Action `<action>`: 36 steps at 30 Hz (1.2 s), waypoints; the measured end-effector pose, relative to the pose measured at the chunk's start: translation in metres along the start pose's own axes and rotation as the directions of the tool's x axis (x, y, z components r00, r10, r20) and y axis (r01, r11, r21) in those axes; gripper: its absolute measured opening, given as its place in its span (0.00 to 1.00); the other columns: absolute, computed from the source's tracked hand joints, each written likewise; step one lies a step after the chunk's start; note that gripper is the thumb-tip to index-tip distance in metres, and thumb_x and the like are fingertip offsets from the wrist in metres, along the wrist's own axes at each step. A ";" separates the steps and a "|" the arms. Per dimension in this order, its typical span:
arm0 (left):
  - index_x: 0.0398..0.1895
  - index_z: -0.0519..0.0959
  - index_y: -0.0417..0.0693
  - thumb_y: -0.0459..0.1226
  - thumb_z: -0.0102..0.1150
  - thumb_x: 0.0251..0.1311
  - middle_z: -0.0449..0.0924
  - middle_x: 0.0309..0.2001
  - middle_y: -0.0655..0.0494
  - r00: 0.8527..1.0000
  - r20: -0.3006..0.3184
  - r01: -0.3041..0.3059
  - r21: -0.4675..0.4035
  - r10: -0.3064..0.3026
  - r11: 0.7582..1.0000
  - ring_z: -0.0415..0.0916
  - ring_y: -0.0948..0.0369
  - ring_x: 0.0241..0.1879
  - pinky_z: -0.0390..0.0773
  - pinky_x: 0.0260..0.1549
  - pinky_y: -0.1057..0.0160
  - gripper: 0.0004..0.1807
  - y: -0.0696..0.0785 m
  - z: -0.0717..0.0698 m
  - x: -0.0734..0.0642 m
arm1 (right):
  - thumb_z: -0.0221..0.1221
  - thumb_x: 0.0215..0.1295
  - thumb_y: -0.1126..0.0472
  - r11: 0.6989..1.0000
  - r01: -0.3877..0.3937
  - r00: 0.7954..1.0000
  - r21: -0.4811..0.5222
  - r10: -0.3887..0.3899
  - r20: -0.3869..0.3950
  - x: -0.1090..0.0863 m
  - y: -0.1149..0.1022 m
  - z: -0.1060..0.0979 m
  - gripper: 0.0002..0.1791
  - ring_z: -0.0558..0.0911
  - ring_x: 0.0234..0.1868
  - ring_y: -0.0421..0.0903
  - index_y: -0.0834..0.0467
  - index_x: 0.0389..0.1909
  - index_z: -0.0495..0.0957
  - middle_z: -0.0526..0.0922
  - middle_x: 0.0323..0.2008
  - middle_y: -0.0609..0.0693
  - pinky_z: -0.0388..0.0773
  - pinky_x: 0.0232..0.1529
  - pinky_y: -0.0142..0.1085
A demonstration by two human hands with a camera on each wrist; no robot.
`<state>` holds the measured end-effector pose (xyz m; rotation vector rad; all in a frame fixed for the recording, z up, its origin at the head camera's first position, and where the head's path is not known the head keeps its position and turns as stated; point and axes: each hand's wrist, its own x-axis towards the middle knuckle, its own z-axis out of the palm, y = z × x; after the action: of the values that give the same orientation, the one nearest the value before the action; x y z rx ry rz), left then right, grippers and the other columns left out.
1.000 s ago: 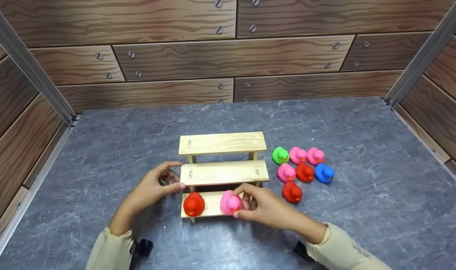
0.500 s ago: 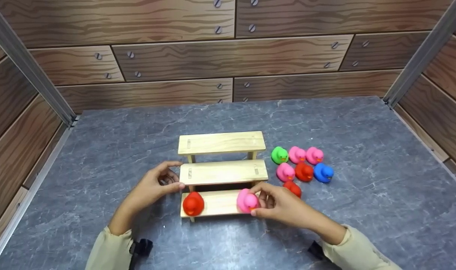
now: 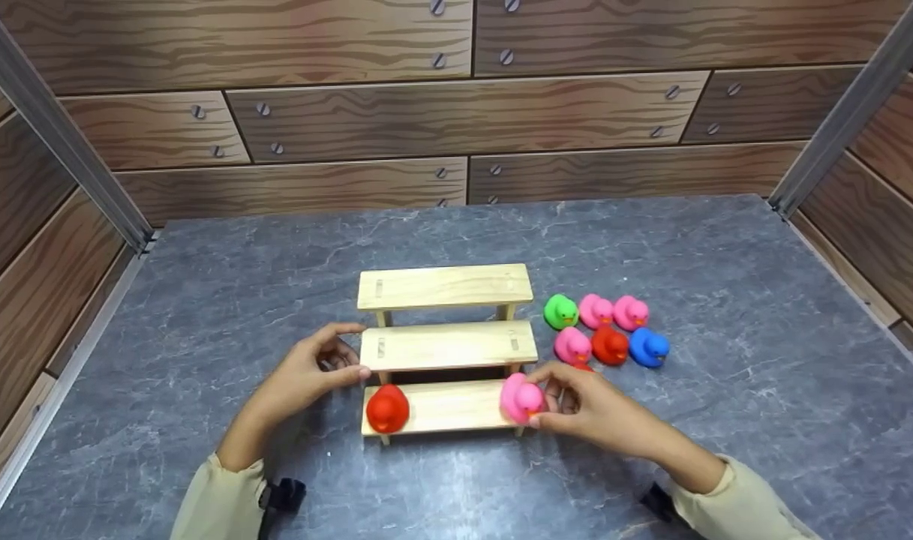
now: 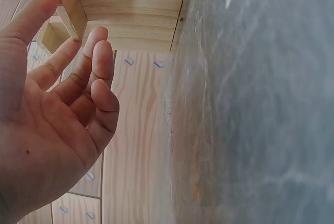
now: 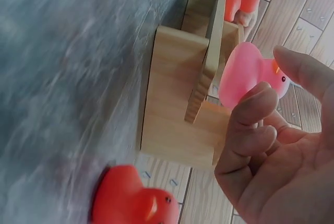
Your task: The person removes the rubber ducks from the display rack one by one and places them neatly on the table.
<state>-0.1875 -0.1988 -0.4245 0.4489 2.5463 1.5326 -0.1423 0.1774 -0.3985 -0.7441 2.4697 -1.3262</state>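
Observation:
My right hand (image 3: 595, 409) pinches a pink rubber duck (image 3: 520, 399) between thumb and fingers at the right end of the lowest step. In the right wrist view that pink duck (image 5: 243, 72) sits against the step's face, its beak by my thumb. A red rubber duck (image 3: 387, 409) stands on the same step's left end. The three-step wooden stand (image 3: 448, 346) is pale and unpainted. My left hand (image 3: 310, 367) grips the left end of its middle step with thumb and index finger; the left wrist view shows the other fingers (image 4: 99, 67) loosely bent below.
Right of the stand are several more ducks on the grey marbled table (image 3: 726, 442): a green duck (image 3: 561, 311), pink ones, a blue duck (image 3: 649, 347) and a red duck (image 3: 611, 345). Another red duck (image 5: 133, 198) is mostly hidden by my right hand in the head view.
My right hand has slid the pink duck rightward along the lowest step, from right of its middle to its right end. My left hand has stayed in place.

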 end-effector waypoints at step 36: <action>0.61 0.71 0.42 0.39 0.70 0.53 0.79 0.35 0.48 1.000 -0.008 0.005 0.007 -0.005 1.000 0.71 0.61 0.31 0.72 0.31 0.69 0.32 0.000 0.001 -0.001 | 0.67 0.58 0.57 0.990 -0.068 0.995 -0.120 0.076 0.062 -0.029 0.023 -0.061 0.19 0.72 0.29 0.33 0.62 0.45 0.74 0.73 0.29 0.47 0.72 0.28 0.28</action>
<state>-0.1862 -0.1982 -0.4247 0.4376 2.5577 1.5268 -0.1522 0.2469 -0.3843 -0.7065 2.5139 -1.1205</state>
